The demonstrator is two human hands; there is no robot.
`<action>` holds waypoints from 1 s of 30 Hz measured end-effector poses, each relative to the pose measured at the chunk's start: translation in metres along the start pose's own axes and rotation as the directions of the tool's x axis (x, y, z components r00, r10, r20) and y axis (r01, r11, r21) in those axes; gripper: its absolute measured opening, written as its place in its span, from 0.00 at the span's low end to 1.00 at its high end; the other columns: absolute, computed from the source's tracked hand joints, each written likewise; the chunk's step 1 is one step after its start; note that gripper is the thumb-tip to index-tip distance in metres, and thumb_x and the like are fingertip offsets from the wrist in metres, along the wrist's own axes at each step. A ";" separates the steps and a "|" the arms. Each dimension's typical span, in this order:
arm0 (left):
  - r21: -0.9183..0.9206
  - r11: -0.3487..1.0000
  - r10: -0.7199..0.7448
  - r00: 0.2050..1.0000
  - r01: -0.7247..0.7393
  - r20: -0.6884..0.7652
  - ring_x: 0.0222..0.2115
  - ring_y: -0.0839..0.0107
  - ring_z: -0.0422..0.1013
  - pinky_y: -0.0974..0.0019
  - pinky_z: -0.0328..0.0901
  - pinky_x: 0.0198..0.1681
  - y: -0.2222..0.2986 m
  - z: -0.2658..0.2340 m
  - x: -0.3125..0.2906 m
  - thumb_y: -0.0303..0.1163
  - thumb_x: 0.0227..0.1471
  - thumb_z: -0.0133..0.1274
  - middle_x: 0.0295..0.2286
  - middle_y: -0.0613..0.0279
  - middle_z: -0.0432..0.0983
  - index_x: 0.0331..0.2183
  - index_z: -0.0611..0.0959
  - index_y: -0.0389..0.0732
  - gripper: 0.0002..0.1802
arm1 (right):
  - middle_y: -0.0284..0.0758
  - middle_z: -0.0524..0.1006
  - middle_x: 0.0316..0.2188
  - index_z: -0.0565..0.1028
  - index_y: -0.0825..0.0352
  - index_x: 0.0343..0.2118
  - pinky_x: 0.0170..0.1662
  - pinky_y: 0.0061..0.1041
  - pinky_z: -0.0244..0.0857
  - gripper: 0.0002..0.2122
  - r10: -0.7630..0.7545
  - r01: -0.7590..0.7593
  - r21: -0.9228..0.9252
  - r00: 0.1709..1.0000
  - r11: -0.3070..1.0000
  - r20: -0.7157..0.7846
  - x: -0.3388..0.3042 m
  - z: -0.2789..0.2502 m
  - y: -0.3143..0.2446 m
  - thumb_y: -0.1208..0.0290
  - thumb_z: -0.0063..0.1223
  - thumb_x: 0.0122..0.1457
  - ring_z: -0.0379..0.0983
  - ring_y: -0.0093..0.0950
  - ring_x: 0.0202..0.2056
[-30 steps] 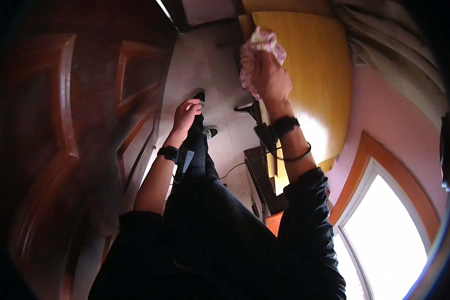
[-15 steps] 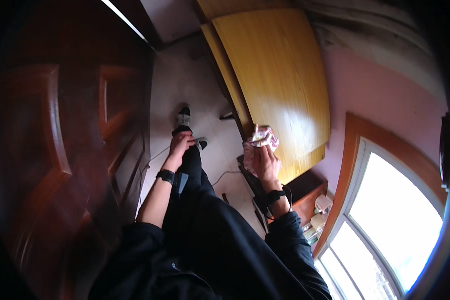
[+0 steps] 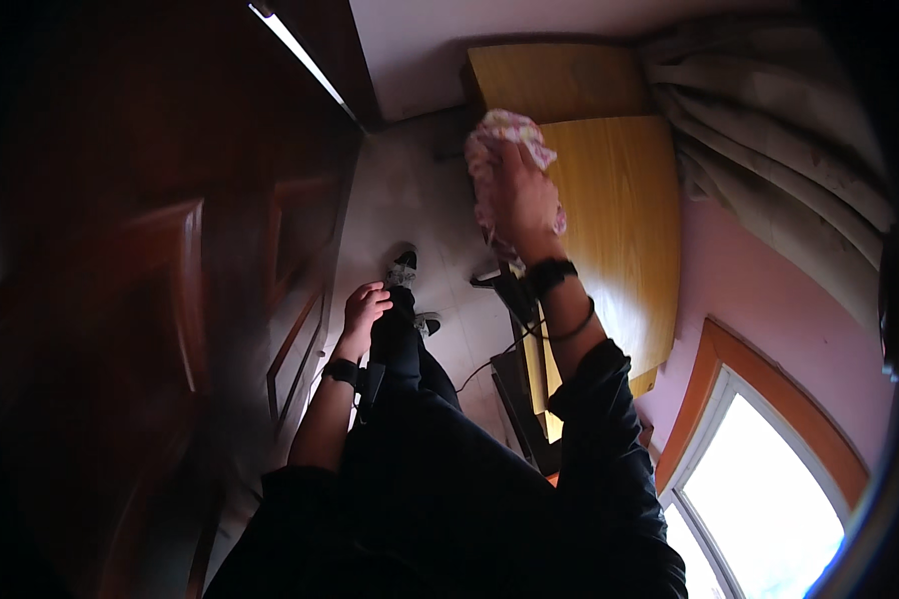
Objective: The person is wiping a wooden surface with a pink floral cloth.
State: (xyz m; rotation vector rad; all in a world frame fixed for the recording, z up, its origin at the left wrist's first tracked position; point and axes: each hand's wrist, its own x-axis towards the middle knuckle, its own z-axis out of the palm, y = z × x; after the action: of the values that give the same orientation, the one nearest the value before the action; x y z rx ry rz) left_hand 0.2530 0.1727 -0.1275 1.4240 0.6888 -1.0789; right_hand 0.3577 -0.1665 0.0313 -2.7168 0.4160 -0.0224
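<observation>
A crumpled pink-and-white patterned cloth (image 3: 483,178) is bunched in my right hand (image 3: 525,200), whose fingers are closed on it. The cloth is at the left edge of a yellow wooden tabletop (image 3: 609,210), and part of it hangs past that edge. Whether it presses on the wood cannot be made out. My left hand (image 3: 365,311) hangs in the air above my legs, its fingers slightly bent and apart, holding nothing. Each wrist wears a black band, and a cable loops from the right one (image 3: 551,276).
Dark brown panelled wood (image 3: 180,290) rises close on my left. A grey-brown curtain (image 3: 769,150) hangs beyond the tabletop, with a pink wall and an orange-framed window (image 3: 769,469) to the right. My shoes (image 3: 404,265) stand on pale floor tiles, and a thin cable (image 3: 484,367) runs nearby.
My right hand has carried the cloth forward along the left edge of the tabletop toward its far end. The whole view has shifted; my left hand stays low and empty.
</observation>
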 end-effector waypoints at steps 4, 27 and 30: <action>0.033 0.999 0.040 0.999 -0.041 0.026 0.49 0.62 0.78 0.57 0.65 0.58 0.024 0.002 0.005 0.44 0.60 0.52 0.49 0.56 0.79 0.55 0.76 0.43 0.25 | 0.39 0.78 0.44 0.71 0.58 0.47 0.37 0.48 0.75 0.15 0.112 -0.115 -0.034 0.992 0.993 -0.061 0.039 0.016 0.000 0.69 0.58 0.57 0.81 0.47 0.37; 0.388 0.921 0.005 0.996 -0.038 0.084 0.45 0.62 0.79 0.56 0.67 0.53 -0.067 0.072 -0.067 0.40 0.61 0.51 0.46 0.55 0.82 0.52 0.80 0.44 0.20 | 0.35 0.75 0.39 0.69 0.60 0.41 0.36 0.39 0.74 0.13 0.139 -0.139 0.000 0.989 0.990 0.048 -0.367 -0.004 0.082 0.68 0.58 0.55 0.80 0.35 0.42; 0.442 0.895 0.021 0.994 -0.067 0.107 0.49 0.58 0.78 0.52 0.65 0.57 -0.068 0.069 -0.083 0.41 0.65 0.46 0.50 0.52 0.80 0.55 0.78 0.45 0.21 | 0.35 0.75 0.34 0.70 0.60 0.38 0.33 0.37 0.73 0.09 0.205 -0.204 -0.033 0.978 0.978 0.022 -0.432 -0.012 0.083 0.71 0.57 0.57 0.80 0.36 0.38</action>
State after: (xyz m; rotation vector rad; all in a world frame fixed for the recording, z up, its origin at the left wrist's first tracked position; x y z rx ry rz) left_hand 0.1434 0.1316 -0.0760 1.7501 0.3427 -1.3183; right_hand -0.0801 -0.1186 0.0289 -2.6869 0.6917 0.0759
